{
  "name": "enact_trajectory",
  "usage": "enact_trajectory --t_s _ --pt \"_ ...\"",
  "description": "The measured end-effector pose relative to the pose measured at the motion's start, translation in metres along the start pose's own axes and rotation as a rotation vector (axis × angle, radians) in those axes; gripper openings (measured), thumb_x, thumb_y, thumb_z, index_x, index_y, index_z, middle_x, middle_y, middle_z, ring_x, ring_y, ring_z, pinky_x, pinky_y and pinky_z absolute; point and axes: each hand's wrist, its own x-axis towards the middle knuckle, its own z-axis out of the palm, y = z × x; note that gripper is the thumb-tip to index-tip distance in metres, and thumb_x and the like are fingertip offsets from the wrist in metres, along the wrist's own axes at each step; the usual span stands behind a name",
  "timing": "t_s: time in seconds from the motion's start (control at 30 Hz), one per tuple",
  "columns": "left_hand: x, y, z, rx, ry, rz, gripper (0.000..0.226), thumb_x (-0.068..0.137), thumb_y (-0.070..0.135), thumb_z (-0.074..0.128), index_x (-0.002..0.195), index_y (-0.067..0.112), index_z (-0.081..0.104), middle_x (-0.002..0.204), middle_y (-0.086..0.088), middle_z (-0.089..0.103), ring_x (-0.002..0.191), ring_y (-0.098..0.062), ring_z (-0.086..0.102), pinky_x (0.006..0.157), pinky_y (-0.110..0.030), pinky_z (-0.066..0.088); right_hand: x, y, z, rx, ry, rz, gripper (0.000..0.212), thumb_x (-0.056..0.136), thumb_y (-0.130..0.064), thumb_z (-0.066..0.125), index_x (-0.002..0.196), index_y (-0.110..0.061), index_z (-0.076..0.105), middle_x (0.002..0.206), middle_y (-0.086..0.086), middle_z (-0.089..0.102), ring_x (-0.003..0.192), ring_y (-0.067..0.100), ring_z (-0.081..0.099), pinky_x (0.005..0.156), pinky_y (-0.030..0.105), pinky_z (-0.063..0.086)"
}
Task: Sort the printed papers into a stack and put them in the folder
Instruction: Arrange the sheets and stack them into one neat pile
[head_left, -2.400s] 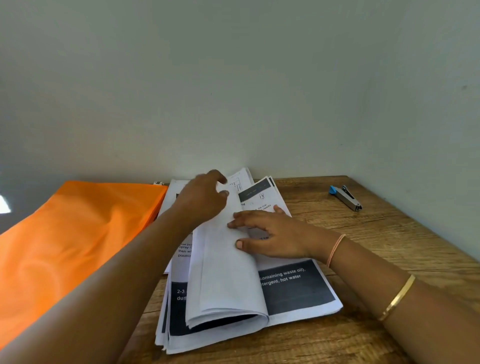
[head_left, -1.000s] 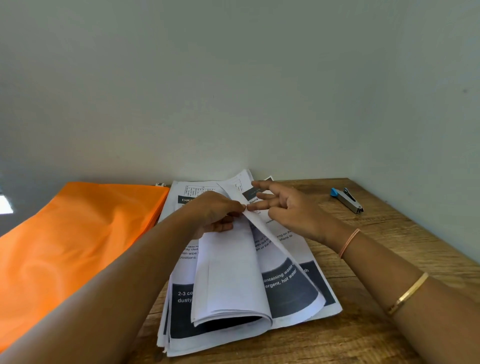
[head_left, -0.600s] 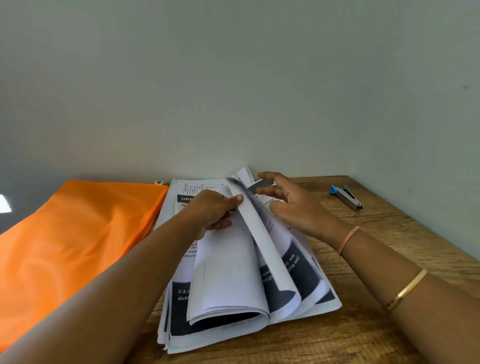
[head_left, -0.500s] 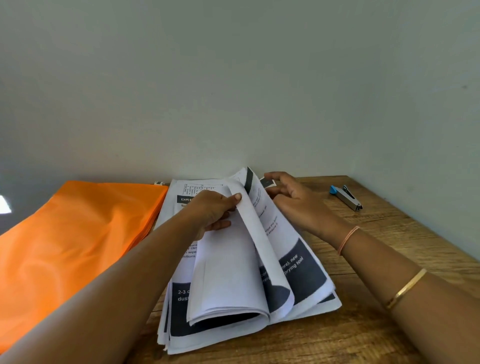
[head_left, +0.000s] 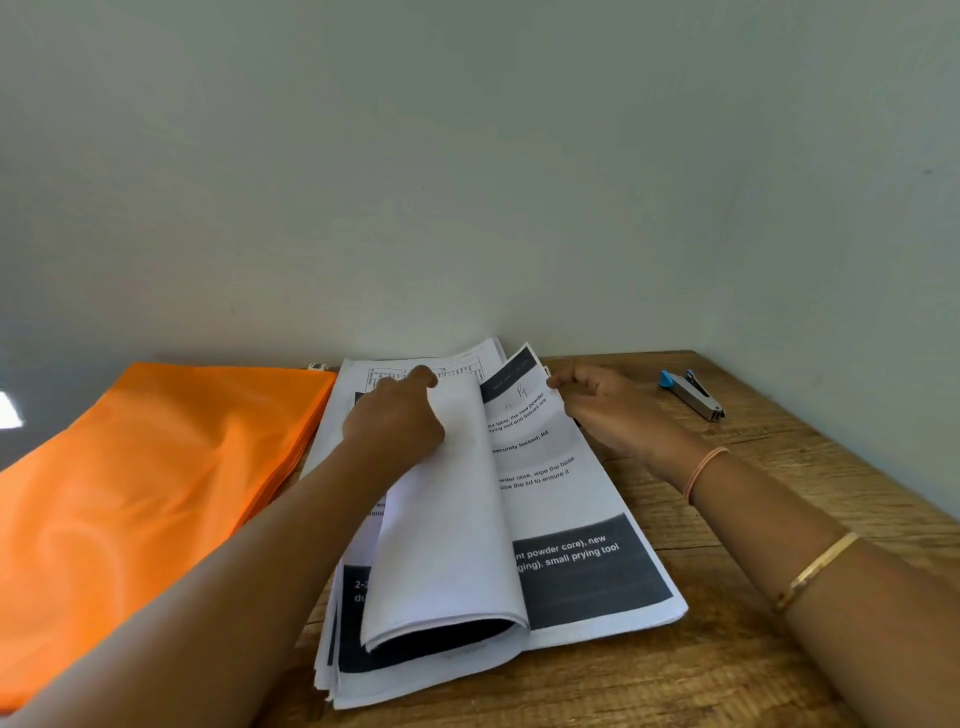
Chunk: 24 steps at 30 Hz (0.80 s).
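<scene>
Hands: left hand (head_left: 395, 421) is curled, knuckles up, gripping a bundle of turned-back sheets near their far edge, thumb on top. That bundle is folded over to the left and bulges in a loop at its near edge. Right hand (head_left: 613, 410) is at the right side of the papers (head_left: 566, 499), fingers bent, fingertips (head_left: 555, 383) touching the far right corner of the exposed page. Cannot tell whether they pinch the corner or only rest against it.

Papers: one stack, lying in the middle of the bench (head_left: 727, 649), not squared; sheet edges fan out at the near left corner. Exposed page shows black text, a dark band with white print across its near end, a dark header at the far end and a small handwritten mark beside it.

Folder (head_left: 156, 493): orange, lying flat on the left, its right edge just beside the stack. Cannot tell if the two touch. All papers are outside it.

Stapler (head_left: 691, 395): blue and silver, far right of the bench, close to the wall (head_left: 467, 182), apart from the papers.

Right arm: thin pink band (head_left: 704, 470) at the wrist, gold bangle (head_left: 815, 569) nearer on the forearm.
</scene>
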Motion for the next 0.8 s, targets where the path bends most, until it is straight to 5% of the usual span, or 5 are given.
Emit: enact_trajectory --t_s 0.1,0.27,0.43,0.57,0.8 --pt "0.002 0.000 0.005 0.075 0.071 0.170 0.064 0.086 0.006 0.060 0.141 0.026 0.033 0.132 -0.008 0.044 0.120 -0.029 0.041 0.092 -0.034 0.040 0.000 -0.001 0.000 0.015 0.005 0.000 0.028 0.096 -0.017 0.049 0.123 -0.021 0.055 0.113 -0.003 0.064 0.088 0.007 0.062 0.059 0.015 0.049" --pt "0.001 0.000 0.007 -0.013 -0.049 0.298 0.056 0.084 -0.003 0.048 0.131 0.026 0.041 0.102 0.007 0.060 0.096 -0.014 0.054 0.076 -0.024 0.043 -0.003 -0.004 -0.002 0.140 0.057 -0.011 0.027 0.092 -0.014 0.055 0.117 -0.023 0.054 0.105 -0.004 0.066 0.089 0.011 0.065 0.066 0.022 0.051" --pt "-0.001 0.007 0.001 0.017 -0.070 0.263 0.023 0.095 0.028 0.048 0.116 0.020 0.053 0.105 0.001 0.063 0.094 -0.017 0.055 0.069 -0.025 0.040 -0.006 -0.009 -0.003 0.249 0.067 -0.110 0.036 0.089 -0.012 0.058 0.121 -0.026 0.054 0.101 -0.002 0.070 0.088 0.006 0.068 0.079 0.020 0.051" --pt "-0.007 0.020 -0.003 0.019 -0.117 0.232 0.061 0.097 0.054 0.024 0.097 0.009 0.065 0.098 -0.007 0.065 0.092 -0.022 0.056 0.070 -0.027 0.038 -0.010 -0.012 0.002 0.149 -0.012 -0.190 0.033 0.091 -0.018 0.059 0.119 -0.034 0.049 0.090 -0.013 0.071 0.082 -0.008 0.065 0.082 0.019 0.045" --pt "-0.007 0.024 -0.005 -0.208 -0.217 0.103 0.037 0.092 0.047 0.049 0.092 0.014 0.067 0.090 -0.003 0.062 0.079 -0.014 0.053 0.066 -0.024 0.039 -0.009 -0.007 0.007 0.052 -0.092 -0.235 0.039 0.089 -0.027 0.058 0.119 -0.048 0.042 0.104 0.018 0.070 0.110 0.027 0.061 0.096 0.025 0.041"
